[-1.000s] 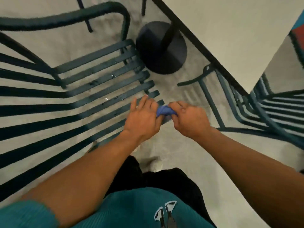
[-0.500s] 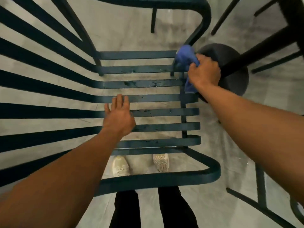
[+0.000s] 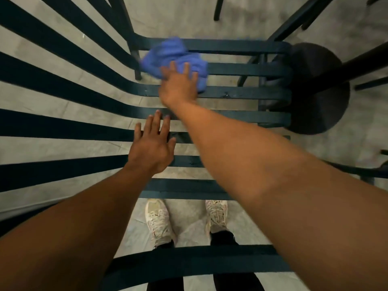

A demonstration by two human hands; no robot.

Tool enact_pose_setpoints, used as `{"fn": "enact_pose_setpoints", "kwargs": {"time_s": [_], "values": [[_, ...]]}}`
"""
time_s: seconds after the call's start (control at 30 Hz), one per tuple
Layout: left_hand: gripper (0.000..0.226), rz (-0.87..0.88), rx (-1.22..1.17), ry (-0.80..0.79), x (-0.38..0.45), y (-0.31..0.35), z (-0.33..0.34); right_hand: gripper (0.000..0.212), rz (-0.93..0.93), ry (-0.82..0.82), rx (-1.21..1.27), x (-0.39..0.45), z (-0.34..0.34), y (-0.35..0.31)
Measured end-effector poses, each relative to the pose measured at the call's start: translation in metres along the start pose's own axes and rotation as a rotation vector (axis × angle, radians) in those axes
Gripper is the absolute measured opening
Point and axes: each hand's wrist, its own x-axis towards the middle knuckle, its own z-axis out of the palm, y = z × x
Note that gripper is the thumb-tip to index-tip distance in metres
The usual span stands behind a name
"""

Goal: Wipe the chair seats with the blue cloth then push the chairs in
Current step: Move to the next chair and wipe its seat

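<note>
Wiping step: my right hand presses the cloth flat, fingers spread, at the seat's far-left corner; my left hand rests open mid-seat. Next, sweep nearer slats.

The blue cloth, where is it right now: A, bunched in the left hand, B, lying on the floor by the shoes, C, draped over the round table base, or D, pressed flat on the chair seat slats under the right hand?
D: the right hand lies spread on the blue cloth, pressing it onto the far chair seat slats.
</note>
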Motion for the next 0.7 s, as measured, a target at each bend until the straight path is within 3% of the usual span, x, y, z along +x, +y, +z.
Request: {"fn": "enact_pose_setpoints", "kwargs": {"time_s": [0.13, 0.3, 0.47, 0.53, 0.63, 0.7], "values": [[0.070, -0.007, 0.019, -0.016, 0.002, -0.008, 0.000, 0.041, -0.218, -0.132, -0.033, 0.005, 0.012, -0.040], [0.063, -0.038, -0.074, 0.092, 0.004, -0.006, 0.006, 0.048, -0.341, -0.038, -0.194, -0.013, -0.006, 0.053], [0.063, -0.011, -0.011, 0.096, 0.002, -0.013, 0.005, 0.049, -0.084, 0.032, -0.170, -0.065, -0.061, 0.190], [0.062, 0.004, -0.003, 0.095, 0.002, -0.015, 0.004, 0.040, 0.078, 0.114, -0.142, -0.090, -0.077, 0.229], [0.062, 0.014, -0.011, 0.093, 0.002, -0.018, 0.003, 0.035, 0.346, 0.123, -0.219, -0.102, -0.071, 0.230], [0.062, 0.018, 0.009, 0.100, -0.001, -0.019, 0.003, 0.034, 0.366, 0.188, -0.131, -0.100, -0.059, 0.202]]}}
